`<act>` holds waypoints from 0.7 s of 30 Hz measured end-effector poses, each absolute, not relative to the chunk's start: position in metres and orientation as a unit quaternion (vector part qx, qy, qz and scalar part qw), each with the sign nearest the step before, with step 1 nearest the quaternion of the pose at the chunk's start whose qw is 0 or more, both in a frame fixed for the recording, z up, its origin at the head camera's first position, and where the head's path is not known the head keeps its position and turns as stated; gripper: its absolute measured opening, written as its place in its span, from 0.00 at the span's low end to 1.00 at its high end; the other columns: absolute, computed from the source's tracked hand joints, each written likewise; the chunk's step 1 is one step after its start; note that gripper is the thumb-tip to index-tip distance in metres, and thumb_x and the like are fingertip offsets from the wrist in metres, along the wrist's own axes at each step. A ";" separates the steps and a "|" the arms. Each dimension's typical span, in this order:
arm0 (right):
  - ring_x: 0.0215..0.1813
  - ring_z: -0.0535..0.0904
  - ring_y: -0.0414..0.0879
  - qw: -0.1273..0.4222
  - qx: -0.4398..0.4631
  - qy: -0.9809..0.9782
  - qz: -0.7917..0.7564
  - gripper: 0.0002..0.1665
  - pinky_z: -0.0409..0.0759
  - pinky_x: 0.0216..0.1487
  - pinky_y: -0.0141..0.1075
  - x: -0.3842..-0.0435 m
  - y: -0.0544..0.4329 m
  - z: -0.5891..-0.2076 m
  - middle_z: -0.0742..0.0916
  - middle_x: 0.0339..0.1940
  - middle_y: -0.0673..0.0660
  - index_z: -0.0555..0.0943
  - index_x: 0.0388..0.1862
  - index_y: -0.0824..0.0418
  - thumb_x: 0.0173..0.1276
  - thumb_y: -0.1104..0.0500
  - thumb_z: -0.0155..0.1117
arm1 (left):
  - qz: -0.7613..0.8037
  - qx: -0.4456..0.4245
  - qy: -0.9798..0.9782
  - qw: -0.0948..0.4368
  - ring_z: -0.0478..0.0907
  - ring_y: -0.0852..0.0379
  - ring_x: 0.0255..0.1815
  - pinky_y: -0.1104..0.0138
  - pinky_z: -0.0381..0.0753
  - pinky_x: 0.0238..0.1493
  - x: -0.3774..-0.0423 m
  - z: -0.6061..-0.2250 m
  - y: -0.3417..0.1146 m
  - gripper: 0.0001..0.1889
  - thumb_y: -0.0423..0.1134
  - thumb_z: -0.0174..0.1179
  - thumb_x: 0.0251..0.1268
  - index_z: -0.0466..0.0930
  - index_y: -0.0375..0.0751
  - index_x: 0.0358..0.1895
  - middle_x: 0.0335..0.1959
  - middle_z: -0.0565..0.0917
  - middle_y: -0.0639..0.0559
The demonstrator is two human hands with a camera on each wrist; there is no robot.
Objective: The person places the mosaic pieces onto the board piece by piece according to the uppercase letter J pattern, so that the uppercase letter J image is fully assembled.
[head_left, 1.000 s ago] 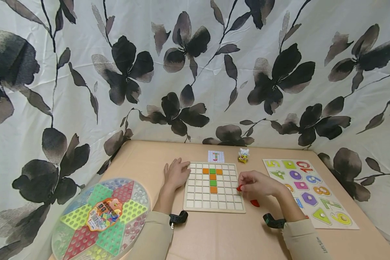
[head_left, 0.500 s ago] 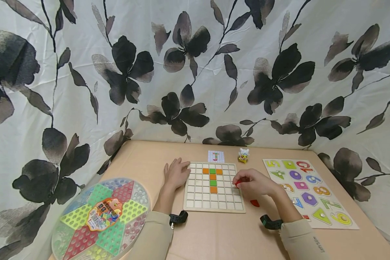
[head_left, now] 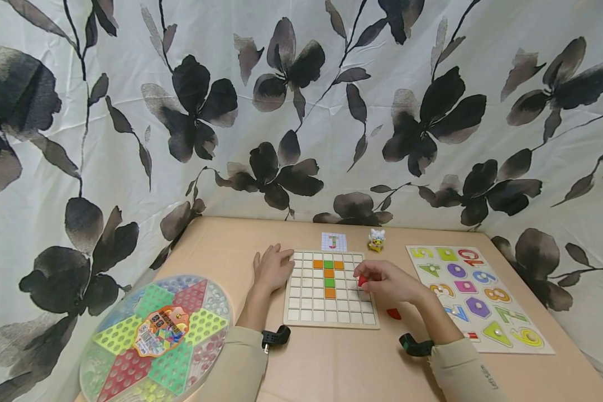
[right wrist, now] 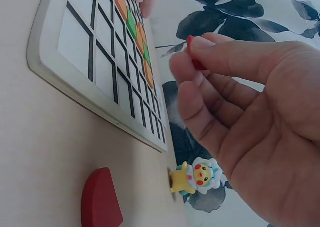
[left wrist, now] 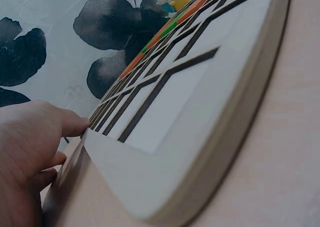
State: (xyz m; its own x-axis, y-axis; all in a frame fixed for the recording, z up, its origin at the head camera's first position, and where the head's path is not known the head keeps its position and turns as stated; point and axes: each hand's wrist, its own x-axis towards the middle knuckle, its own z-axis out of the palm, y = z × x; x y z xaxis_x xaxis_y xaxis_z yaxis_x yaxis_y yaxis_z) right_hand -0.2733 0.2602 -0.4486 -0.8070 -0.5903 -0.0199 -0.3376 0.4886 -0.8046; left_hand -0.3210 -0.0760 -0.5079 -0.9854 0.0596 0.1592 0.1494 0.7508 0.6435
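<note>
A light grid board (head_left: 306, 308) lies on the table, with orange tiles (head_left: 330, 293) and green tiles (head_left: 329, 283) set in a T shape. My left hand (head_left: 273, 268) rests at the board's left edge; in the left wrist view a straight finger touches its rim. Above the board's right side my right hand (head_left: 389, 281) pinches a small red piece (head_left: 363, 280) between thumb and index finger. Most of that piece is hidden by the fingers (right wrist: 235, 57) in the right wrist view. Another red piece (right wrist: 101, 199), with one curved side, lies on the table right of the board.
Behind the board are a small pattern card (head_left: 334, 242) and a toy figure (head_left: 376, 240). A sheet of coloured numbers and shapes (head_left: 482, 301) lies to the right. At the left sits a round, colourful game board (head_left: 163, 335). A floral cloth (head_left: 352, 139) hangs behind the table.
My right hand has moved left with the red piece, from the board's right edge to over its right-hand squares. The left hand stays where it was.
</note>
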 end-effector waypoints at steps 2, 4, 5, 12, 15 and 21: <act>0.45 0.80 0.51 0.144 -0.272 0.848 -0.431 0.13 0.81 0.45 0.31 -0.274 0.260 -0.449 0.86 0.44 0.62 0.81 0.55 0.67 0.74 0.66 0.64 | -0.346 -0.057 -0.934 0.067 0.56 0.37 0.84 0.36 0.37 0.83 -0.321 -0.508 -0.076 0.21 0.45 0.59 0.75 0.83 0.50 0.67 0.80 0.67 0.38; 0.43 0.80 0.50 0.140 -0.275 0.845 -0.437 0.12 0.82 0.44 0.31 -0.276 0.260 -0.450 0.86 0.43 0.63 0.82 0.54 0.68 0.74 0.65 0.65 | -0.347 -0.057 -0.934 0.069 0.56 0.37 0.84 0.36 0.37 0.83 -0.321 -0.508 -0.076 0.20 0.44 0.59 0.75 0.83 0.50 0.67 0.80 0.67 0.38; 0.43 0.80 0.49 0.138 -0.275 0.844 -0.438 0.12 0.82 0.43 0.30 -0.276 0.259 -0.451 0.87 0.43 0.64 0.82 0.53 0.68 0.74 0.65 0.66 | -0.347 -0.058 -0.934 0.070 0.56 0.37 0.84 0.36 0.37 0.83 -0.321 -0.508 -0.076 0.20 0.44 0.59 0.75 0.83 0.49 0.67 0.80 0.67 0.38; 0.38 0.77 0.45 0.138 -0.280 0.848 -0.428 0.16 0.77 0.38 0.29 -0.277 0.254 -0.454 0.87 0.41 0.60 0.85 0.53 0.65 0.67 0.66 0.73 | -0.351 -0.060 -0.931 0.076 0.56 0.36 0.84 0.36 0.37 0.83 -0.321 -0.509 -0.076 0.20 0.45 0.59 0.75 0.83 0.49 0.67 0.80 0.67 0.38; 0.39 0.80 0.48 0.152 -0.283 0.843 -0.432 0.15 0.80 0.41 0.29 -0.276 0.251 -0.455 0.88 0.43 0.64 0.85 0.54 0.66 0.69 0.66 0.71 | -0.353 -0.060 -0.930 0.077 0.56 0.36 0.84 0.36 0.37 0.83 -0.321 -0.509 -0.076 0.20 0.45 0.59 0.75 0.83 0.49 0.66 0.80 0.67 0.37; 0.40 0.86 0.52 0.182 -0.278 0.835 -0.438 0.14 0.88 0.46 0.34 -0.273 0.246 -0.455 0.90 0.46 0.66 0.86 0.54 0.69 0.75 0.63 0.65 | -0.357 -0.061 -0.929 0.076 0.56 0.36 0.84 0.36 0.36 0.83 -0.321 -0.509 -0.076 0.20 0.44 0.59 0.75 0.83 0.49 0.66 0.80 0.67 0.37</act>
